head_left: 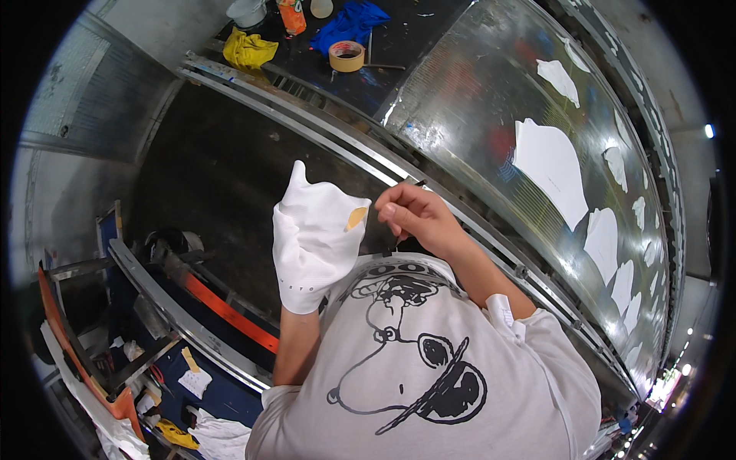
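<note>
A piece of white fabric drapes over my left hand and hides its fingers; only my left forearm shows below it. Small dark printing runs along the fabric's lower edge. A tan strip of tape sticks to its right side. Just right of the fabric is my right hand, its fingers curled and pinched together. Dark thin bits show above and below that hand, perhaps one slim tool, but I cannot make it out.
At the right, a long glassy table carries several white fabric pieces. At the top lie a tape roll, a yellow cloth and a blue cloth. A metal rail edges the table. Lower left stands a rack with an orange bar.
</note>
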Available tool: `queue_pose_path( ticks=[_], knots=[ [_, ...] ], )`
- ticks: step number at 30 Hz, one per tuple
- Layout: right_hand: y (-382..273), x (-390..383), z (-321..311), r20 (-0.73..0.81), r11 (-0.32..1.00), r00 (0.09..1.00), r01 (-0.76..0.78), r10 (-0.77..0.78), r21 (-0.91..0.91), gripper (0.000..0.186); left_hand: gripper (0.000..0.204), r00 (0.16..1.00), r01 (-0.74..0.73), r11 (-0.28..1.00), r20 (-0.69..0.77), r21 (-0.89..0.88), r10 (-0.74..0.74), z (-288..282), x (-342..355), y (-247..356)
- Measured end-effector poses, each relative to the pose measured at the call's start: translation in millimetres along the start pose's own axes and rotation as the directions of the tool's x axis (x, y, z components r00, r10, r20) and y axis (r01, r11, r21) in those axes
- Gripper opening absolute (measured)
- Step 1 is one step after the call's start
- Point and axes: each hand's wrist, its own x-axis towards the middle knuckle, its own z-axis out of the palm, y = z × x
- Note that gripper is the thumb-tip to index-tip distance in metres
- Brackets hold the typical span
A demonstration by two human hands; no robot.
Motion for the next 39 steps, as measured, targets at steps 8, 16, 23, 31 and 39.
queue_pose_path(
  ticks=[8,16,23,31,39],
  knots=[
    [-13,3,7,0.065,0.738,0.880,0.433,-0.471,-0.518,0.017,0.072,0.983,0.129,0.985,0.146,-0.118,-0.111,0,3,-11],
    [-18,10,-2,0.197,0.483,0.743,0.587,-0.640,-0.650,0.018,0.087,0.845,0.474,0.416,0.270,-0.776,-0.461,17,-11,-26],
    [-44,13,-20,0.217,0.577,0.801,0.563,-0.559,-0.592,0.022,0.049,0.913,0.068,0.916,0.346,0.396,-0.217,-46,-20,-81],
    [-63,40,2,0.542,0.476,0.771,0.635,-0.334,-0.609,0.019,0.035,0.940,0.317,0.941,0.172,-0.122,-0.294,-69,12,-52],
    [-83,43,9,0.507,0.657,0.832,0.514,-0.226,-0.552,0.021,0.026,0.725,0.596,0.665,0.657,-0.449,-0.207,-13,36,-40]
  ],
)
